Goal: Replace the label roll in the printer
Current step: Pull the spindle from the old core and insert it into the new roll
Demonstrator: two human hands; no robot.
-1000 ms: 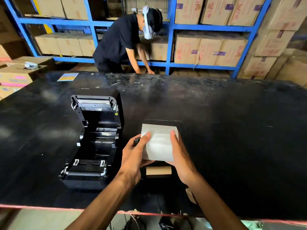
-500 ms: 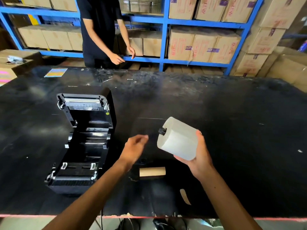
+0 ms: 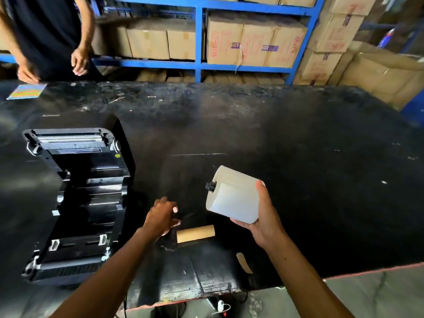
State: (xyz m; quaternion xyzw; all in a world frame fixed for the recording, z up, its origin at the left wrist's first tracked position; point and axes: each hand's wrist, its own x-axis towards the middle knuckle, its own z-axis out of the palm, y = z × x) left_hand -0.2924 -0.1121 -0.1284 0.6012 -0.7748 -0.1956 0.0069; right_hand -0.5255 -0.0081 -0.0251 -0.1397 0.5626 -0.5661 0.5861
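The black label printer (image 3: 78,203) sits on the left of the black table (image 3: 298,157) with its lid swung up and its roll bay bare. My right hand (image 3: 263,219) holds a full white label roll (image 3: 234,198) in the air to the right of the printer, and a black spindle end (image 3: 210,186) pokes out of the roll's left side. My left hand (image 3: 160,216) is low on the table, fingertips at a small black part (image 3: 181,215); whether it grips the part is unclear. A bare brown cardboard core (image 3: 196,234) lies beside that hand.
A person in a black shirt (image 3: 46,31) stands at the far left side of the table near a coloured sheet (image 3: 26,91). Blue shelving with cardboard boxes (image 3: 252,40) lines the back. A paper scrap (image 3: 244,262) lies near the front edge.
My left hand let go of the roll and dropped toward the table by the cardboard core. The right hand lifted the roll alone. The person behind stood upright and came to the table.
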